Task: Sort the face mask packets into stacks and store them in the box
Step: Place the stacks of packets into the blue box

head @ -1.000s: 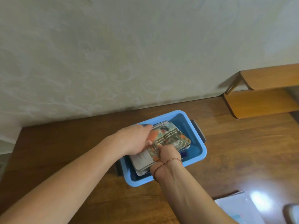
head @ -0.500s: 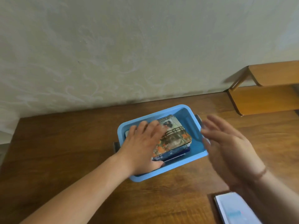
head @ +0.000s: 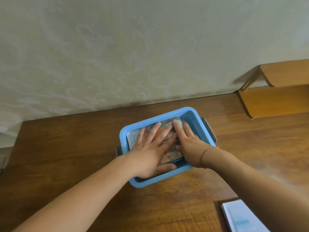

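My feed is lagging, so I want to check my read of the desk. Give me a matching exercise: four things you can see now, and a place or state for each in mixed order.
Things:
1. left hand
2. right hand
3. blue box
4. white booklet

Places or states:
A. lies on the desk at the near right corner of the view
B. stands on the desk near the wall, packets inside
C. flat on the packet stack, fingers spread
D. wears a thin bracelet at the wrist, fingers on the stack's right side

Pairs: 1-C, 2-D, 3-B, 4-A
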